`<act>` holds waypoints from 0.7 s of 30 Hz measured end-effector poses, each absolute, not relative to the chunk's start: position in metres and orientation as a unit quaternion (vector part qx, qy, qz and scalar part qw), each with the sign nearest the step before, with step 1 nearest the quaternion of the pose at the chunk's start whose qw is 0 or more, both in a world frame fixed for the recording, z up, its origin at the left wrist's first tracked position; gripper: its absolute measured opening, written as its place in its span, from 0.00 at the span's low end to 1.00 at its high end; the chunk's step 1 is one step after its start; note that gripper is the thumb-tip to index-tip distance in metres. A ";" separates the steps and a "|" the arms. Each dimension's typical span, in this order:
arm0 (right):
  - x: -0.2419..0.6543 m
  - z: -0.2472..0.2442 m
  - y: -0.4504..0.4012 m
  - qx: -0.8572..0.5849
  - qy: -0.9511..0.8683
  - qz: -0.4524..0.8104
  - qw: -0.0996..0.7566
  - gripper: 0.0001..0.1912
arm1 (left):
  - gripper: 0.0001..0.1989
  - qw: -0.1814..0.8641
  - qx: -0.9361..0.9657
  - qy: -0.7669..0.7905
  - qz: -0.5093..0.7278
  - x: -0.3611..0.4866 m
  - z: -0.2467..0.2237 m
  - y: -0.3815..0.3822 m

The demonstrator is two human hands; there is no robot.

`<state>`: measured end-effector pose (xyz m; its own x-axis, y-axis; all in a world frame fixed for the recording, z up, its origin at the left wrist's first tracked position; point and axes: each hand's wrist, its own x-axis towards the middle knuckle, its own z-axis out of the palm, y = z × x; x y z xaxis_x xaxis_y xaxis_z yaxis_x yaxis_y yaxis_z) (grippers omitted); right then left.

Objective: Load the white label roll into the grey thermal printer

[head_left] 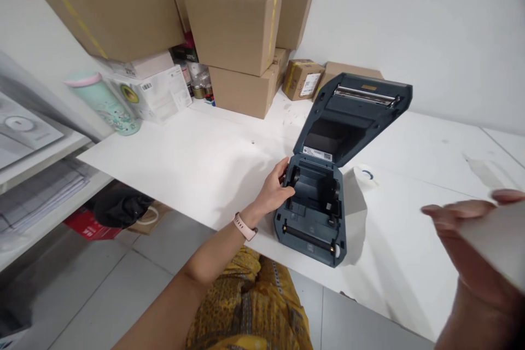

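A dark grey label printer (311, 213) stands on the white table with its lid (369, 115) raised, and the roll bay inside holds no roll. A black roller (307, 239) runs across its front edge. My left hand (276, 190) grips the printer's left side, thumb over the rim, some fingers hidden behind it. At the right edge, blurred, my right hand (467, 235) is closed on a white object (498, 235) that is partly cut off; its kind does not show clearly. It is held above the table, apart from the printer.
Cardboard boxes (233, 27) are stacked along the back wall, with a small taped box (302, 79) beside them. A mint tumbler (104, 104) stands at the left. Behind the printer lies a white item with a blue ring (367, 174). The table's front edge (369, 303) is close.
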<state>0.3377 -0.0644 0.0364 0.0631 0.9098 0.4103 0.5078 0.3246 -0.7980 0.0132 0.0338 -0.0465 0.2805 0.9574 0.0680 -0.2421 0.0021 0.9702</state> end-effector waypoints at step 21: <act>0.194 0.027 0.003 -0.480 -0.876 0.038 0.003 0.15 | 0.45 0.602 0.500 0.402 0.475 0.016 -0.036 0.026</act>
<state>0.1945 0.0034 0.0275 -0.5390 0.8418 -0.0307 0.8413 0.5361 -0.0695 0.0162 0.0256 -0.0363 0.2251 0.9743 -0.0090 -0.1706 0.0485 0.9841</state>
